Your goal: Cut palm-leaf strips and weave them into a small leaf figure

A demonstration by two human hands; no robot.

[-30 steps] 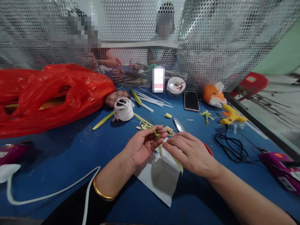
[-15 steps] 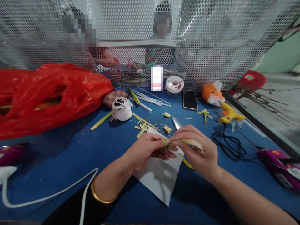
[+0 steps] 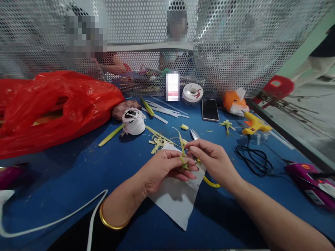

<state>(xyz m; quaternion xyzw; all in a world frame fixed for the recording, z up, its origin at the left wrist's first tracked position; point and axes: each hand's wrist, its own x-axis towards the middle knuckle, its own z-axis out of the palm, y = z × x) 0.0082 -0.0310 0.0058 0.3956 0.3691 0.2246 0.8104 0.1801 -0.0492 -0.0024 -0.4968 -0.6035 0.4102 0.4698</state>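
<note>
My left hand (image 3: 167,165) pinches a small folded knot of pale green leaf strip (image 3: 184,162) between thumb and fingers, over a white paper sheet (image 3: 174,200). The strip's long tail (image 3: 181,138) curves up and away from the knot. My right hand (image 3: 209,157) is closed at the tail's lower part, thumb and index finger together against it; the exact contact is partly hidden. Scissors (image 3: 194,134) with yellow handles lie beneath my right hand. Two short yellowish folded pieces are close by, one (image 3: 184,127) in plain view, the other mostly covered by the tail and fingers.
Leaf scraps (image 3: 157,143), a white string roll (image 3: 133,122) and a red plastic bag (image 3: 57,108) are left. A ribbon spool (image 3: 192,92), a phone (image 3: 210,109), a leaf figure (image 3: 227,126) and a yellow glue gun (image 3: 255,124) with cable are right. A perforated metal screen stands behind; people are beyond it.
The strip's tail has swung from pointing right, under my right hand, to standing up and leaning left. My right hand has shifted slightly and turned. The left keeps its pinch.
</note>
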